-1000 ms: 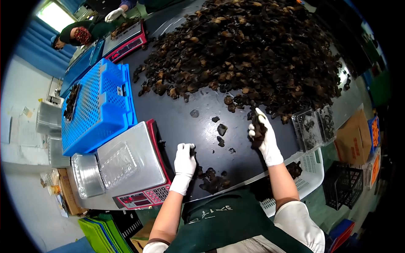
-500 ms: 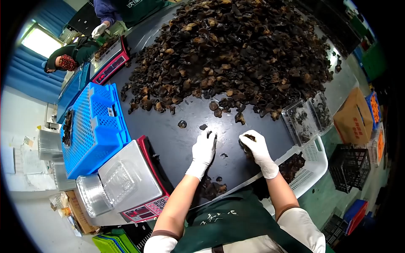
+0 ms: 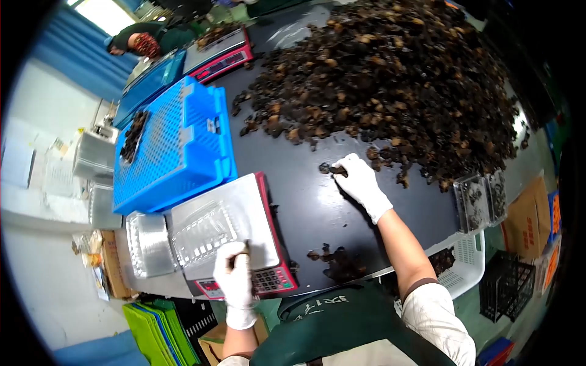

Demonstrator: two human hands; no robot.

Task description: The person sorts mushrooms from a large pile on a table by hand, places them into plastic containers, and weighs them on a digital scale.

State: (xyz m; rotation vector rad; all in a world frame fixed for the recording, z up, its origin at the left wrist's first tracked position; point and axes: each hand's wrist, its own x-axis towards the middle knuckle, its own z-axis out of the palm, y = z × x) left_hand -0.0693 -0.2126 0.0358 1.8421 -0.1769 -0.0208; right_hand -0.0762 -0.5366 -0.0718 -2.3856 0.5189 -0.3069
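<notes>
My left hand (image 3: 235,277), in a white glove, is over the front of a red-edged scale (image 3: 262,244). Its fingers are closed, with a small dark bit of wood ear mushroom (image 3: 247,244) showing at the tips. A clear plastic box (image 3: 210,229) rests on the scale's plate, with its lid part (image 3: 149,244) spread out to the left. My right hand (image 3: 363,186), also gloved, pinches a wood ear mushroom (image 3: 337,171) on the dark tabletop. Behind it rises a large heap of wood ear mushrooms (image 3: 390,79). A few wet pieces (image 3: 342,262) lie near the front edge.
A blue crate (image 3: 177,146) stands left, beyond the scale. Filled clear boxes (image 3: 473,201) sit at the table's right edge, above a white basket (image 3: 467,262). At the far left, another red scale (image 3: 217,61) holds mushrooms; a person (image 3: 143,43) bends nearby.
My left hand has moved left from the tabletop to over the scale. My right hand has moved forward and pinches a mushroom there. The view has shifted, so the scene sits further right.
</notes>
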